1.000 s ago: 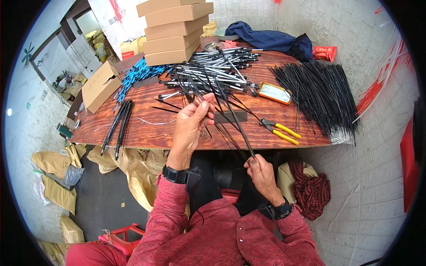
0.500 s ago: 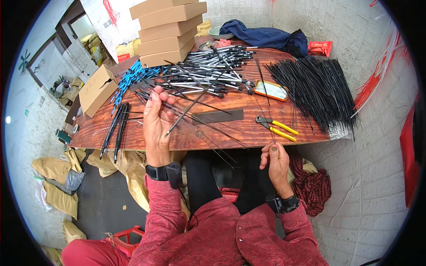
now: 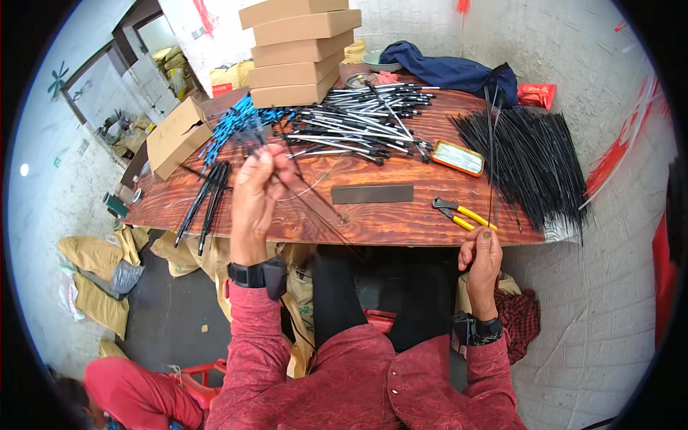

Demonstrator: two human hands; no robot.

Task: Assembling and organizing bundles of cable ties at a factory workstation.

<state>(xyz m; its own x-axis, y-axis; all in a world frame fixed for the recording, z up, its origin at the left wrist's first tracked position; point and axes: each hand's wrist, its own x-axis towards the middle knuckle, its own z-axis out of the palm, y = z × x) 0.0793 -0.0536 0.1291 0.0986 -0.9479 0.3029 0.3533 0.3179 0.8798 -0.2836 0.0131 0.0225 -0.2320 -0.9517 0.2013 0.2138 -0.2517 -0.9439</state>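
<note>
My left hand [image 3: 254,201] is raised over the left part of the table, fingers pinched around several thin black rods [image 3: 315,215], which are smeared by motion. At the table's front edge, my right hand [image 3: 481,256] pinches a thin black rod [image 3: 491,168] between thumb and fingers; it stands upright. Just beyond that hand, end-cutting pliers [image 3: 466,215] with yellow handles lie on the wood. Between the hands rests a flat dark bar [image 3: 373,193]. A bundle of black rods [image 3: 206,204] sits left of my left hand.
Loose black rods [image 3: 530,161] fan out at the right. An open tin [image 3: 457,159] lies beside piles of silver-and-black rods [image 3: 351,129] and blue rods [image 3: 247,122]. Stacked cardboard boxes [image 3: 297,73] stand behind. Another person in red [image 3: 140,390] is at lower left.
The view has shifted, moving the table rightward in the picture. My hands are farther apart; the right one carries its rod to the right. Rods in my left hand have swung and blurred.
</note>
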